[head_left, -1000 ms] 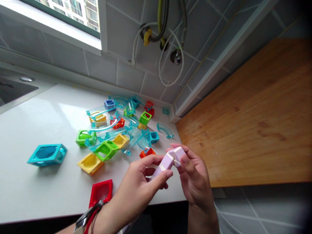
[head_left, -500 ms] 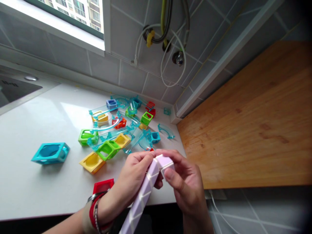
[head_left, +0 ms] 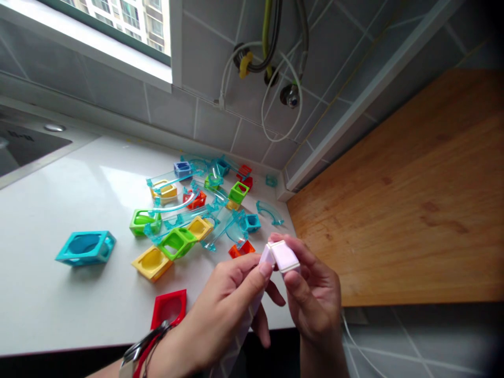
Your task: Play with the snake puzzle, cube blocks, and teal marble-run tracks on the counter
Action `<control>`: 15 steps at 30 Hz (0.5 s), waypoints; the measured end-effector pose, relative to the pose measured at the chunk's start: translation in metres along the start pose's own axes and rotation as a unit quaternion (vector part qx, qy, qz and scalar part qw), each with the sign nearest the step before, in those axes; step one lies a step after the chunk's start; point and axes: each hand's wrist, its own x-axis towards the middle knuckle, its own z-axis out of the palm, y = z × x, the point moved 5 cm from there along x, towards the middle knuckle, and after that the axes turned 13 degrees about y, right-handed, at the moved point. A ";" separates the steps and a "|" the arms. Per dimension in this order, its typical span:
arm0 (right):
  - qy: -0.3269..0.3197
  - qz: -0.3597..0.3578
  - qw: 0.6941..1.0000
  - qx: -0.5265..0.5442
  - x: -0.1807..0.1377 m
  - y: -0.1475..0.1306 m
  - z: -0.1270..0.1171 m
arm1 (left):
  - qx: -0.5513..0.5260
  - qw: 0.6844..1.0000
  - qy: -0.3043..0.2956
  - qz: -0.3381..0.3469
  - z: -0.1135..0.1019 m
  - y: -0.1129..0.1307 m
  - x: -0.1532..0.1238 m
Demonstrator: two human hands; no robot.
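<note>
Both hands grip a pale lilac twist-snake puzzle [head_left: 282,255] made of wedge segments with white seams, over the white counter's front edge. My left hand [head_left: 232,294] pinches it just below the top, thumb tip on a segment. My right hand [head_left: 313,291] holds the folded top end between thumb and fingers. The rest of the snake hangs down behind my left hand, mostly hidden. A red square block [head_left: 169,308] lies on the counter by my left wrist.
Coloured marble-run blocks and clear teal track pieces [head_left: 197,210] are scattered on the white counter [head_left: 59,299]; a teal block [head_left: 85,248] sits apart at the left. A wooden board [head_left: 405,210] is on the right. Tiled wall with hoses [head_left: 271,52] behind, a sink [head_left: 23,147] far left.
The snake's top end has been turned: it now shows a flat square face upward. The long tail that showed below my left hand half a second ago is now mostly hidden.
</note>
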 end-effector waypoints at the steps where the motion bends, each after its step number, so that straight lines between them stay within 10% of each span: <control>1: -0.010 -0.005 1.000 0.002 0.000 0.000 0.001 | -0.021 0.999 -0.014 -0.020 0.001 -0.001 0.000; 15: 0.024 -0.023 0.999 0.021 0.009 0.002 -0.006 | -0.039 0.997 -0.024 -0.067 0.003 -0.014 0.002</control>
